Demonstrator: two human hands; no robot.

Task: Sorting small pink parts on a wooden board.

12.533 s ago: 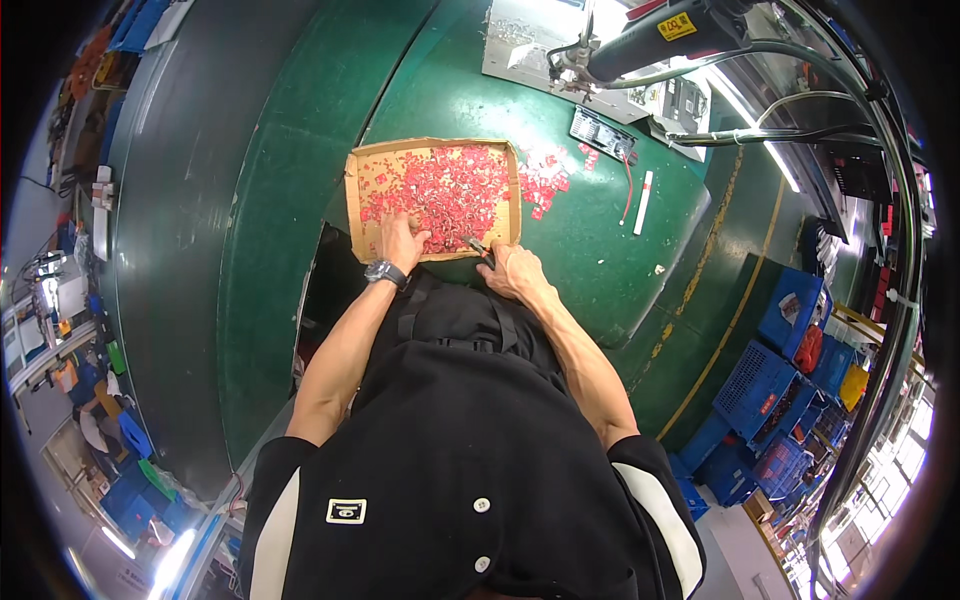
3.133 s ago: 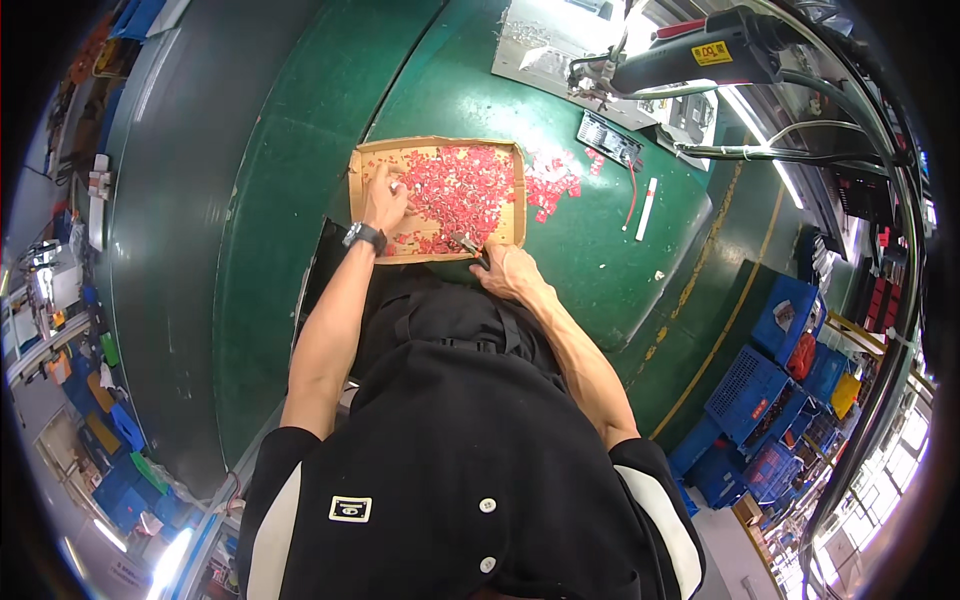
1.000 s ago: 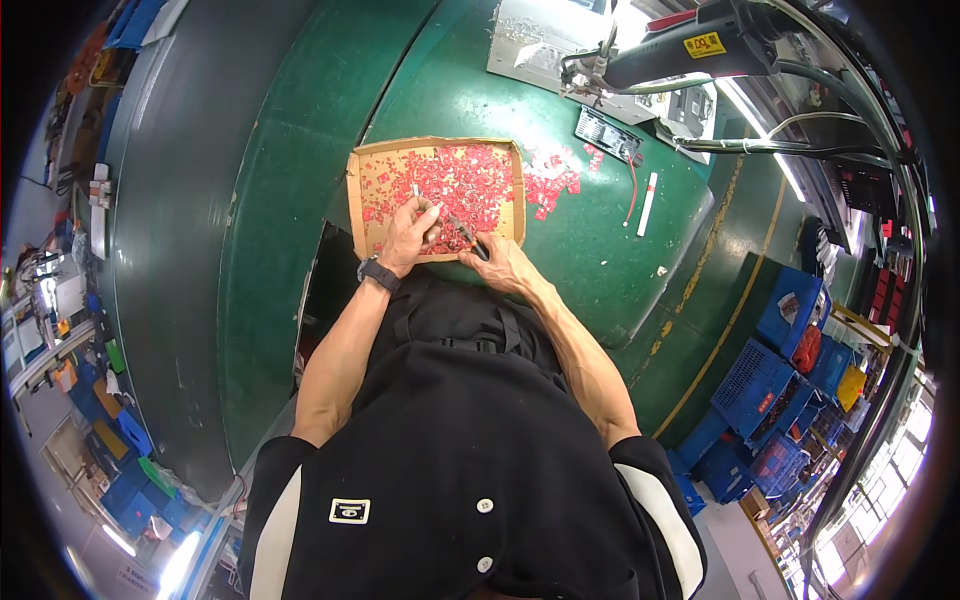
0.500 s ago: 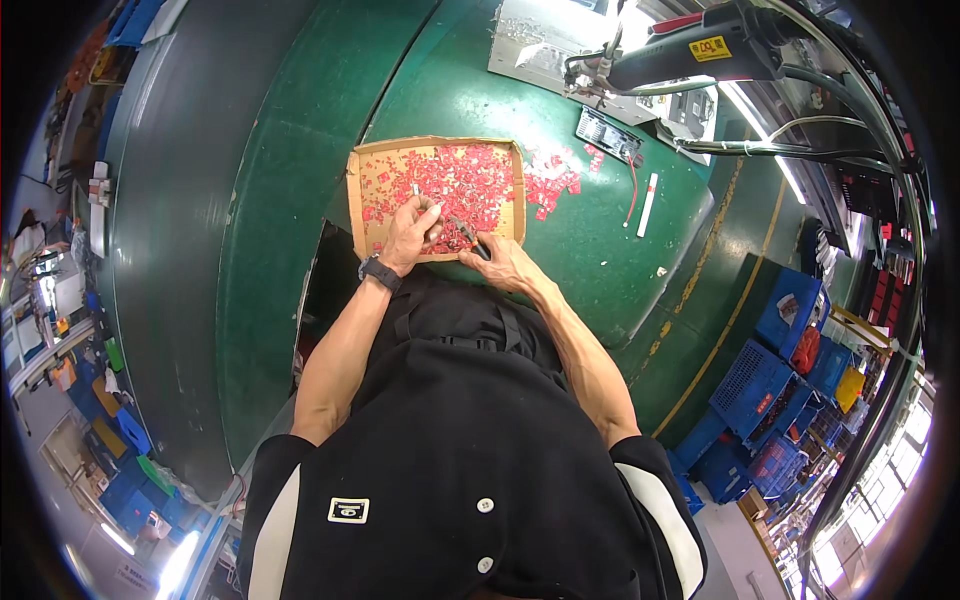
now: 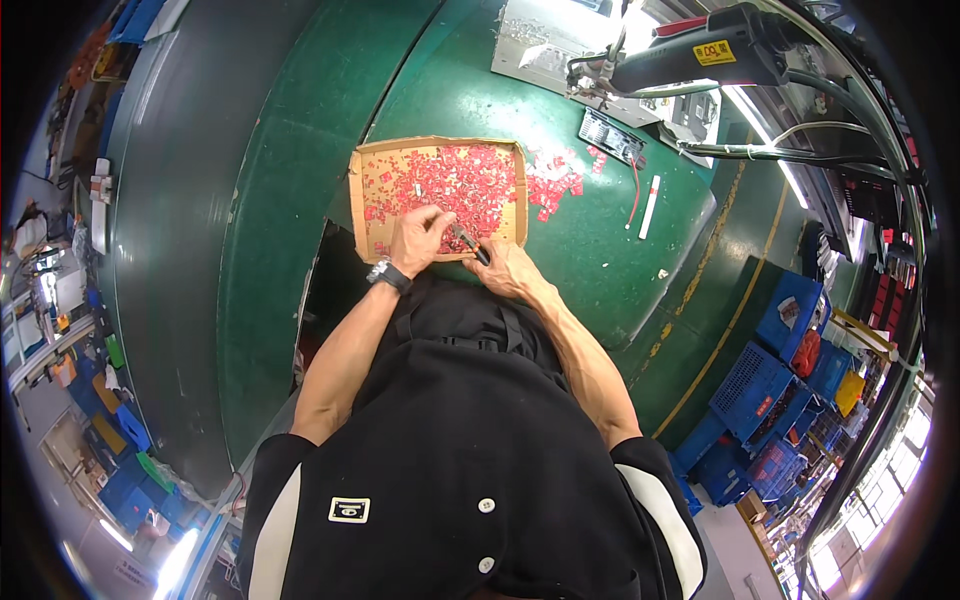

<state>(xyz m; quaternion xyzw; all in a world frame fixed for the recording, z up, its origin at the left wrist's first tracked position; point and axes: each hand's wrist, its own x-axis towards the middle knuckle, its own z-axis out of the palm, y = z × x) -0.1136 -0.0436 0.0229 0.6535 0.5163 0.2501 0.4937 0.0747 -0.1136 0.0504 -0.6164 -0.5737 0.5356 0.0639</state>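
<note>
A shallow cardboard box (image 5: 358,205) in front of my body holds a spread of small red pieces (image 5: 460,180). Over its near edge, my right hand (image 5: 508,270) is wrapped round small pliers (image 5: 473,245) with dark and orange handles, their metal jaws pointing up and left. Close to those jaws my left hand (image 5: 415,242) is closed in a pinch. Whatever lies between its thumb and fingers is too small to make out.
More red pieces (image 5: 556,180) lie on the green table (image 5: 590,270) right of the box. Farther right are a black slotted device (image 5: 610,135) with a red wire and a white strip (image 5: 649,207). A dark machine arm (image 5: 700,55) overhangs the far right. Blue crates (image 5: 750,380) stand beyond.
My left hand has shifted slightly right, its fingertips now beside the pliers' jaws, and its wrist has turned. My right hand stays nearly in place with the pliers.
</note>
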